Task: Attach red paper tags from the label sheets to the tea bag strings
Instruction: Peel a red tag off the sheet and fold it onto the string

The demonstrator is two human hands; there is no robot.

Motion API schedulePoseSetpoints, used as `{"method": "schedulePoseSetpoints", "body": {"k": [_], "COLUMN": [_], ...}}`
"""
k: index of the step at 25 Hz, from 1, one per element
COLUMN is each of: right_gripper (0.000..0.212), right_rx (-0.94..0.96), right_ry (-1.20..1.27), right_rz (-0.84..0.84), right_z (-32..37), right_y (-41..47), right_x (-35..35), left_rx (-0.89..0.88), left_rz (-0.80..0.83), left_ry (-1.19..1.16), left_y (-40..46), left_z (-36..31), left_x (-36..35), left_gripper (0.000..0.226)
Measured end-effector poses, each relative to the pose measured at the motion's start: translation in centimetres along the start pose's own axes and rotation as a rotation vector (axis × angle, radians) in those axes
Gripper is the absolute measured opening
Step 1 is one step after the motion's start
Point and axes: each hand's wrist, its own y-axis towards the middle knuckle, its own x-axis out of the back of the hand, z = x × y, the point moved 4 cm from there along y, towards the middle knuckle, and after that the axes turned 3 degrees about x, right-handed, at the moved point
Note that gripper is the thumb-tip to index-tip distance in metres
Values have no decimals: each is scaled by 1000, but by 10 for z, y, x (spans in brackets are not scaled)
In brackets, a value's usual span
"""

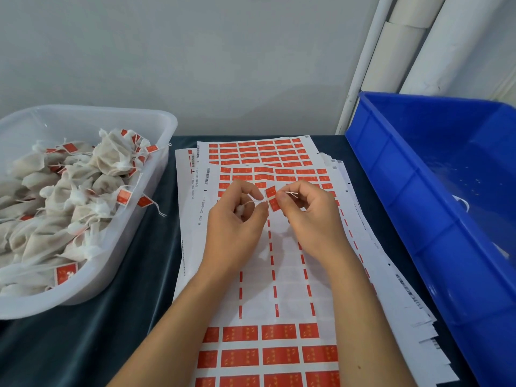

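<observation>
Above the label sheets [279, 297], my left hand [237, 219] curls around a small white tea bag [240, 210] and pinches its white string [251, 203]. My right hand [304, 210] pinches a red paper tag [272, 197] that sits folded over the string between both hands. The string's loose end [291, 193] sticks out over my right fingers. The top sheet has rows of red tags at its near and far ends and a peeled white middle.
A clear plastic tub [164, 127] at the left holds several tea bags with red tags on their strings. A large blue bin [418, 174] stands at the right. The sheets lie stacked on a dark cloth [83, 344]. A grey wall and white pipes [402, 51] are behind.
</observation>
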Motion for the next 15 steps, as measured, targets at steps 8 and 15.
{"method": "schedulePoseSetpoints", "body": {"k": [8, 15], "right_gripper": [11, 7], "right_rx": [-19, 48], "right_ry": [85, 29], "right_rz": [-17, -92], "right_z": [5, 8], "right_y": [-3, -5], "right_x": [2, 4], "left_rx": [-147, -120], "left_rz": [-59, -101], "left_ry": [163, 187], "left_y": [0, 2], "left_z": [-1, 4], "left_x": [-1, 1], "left_gripper": [23, 21]}}
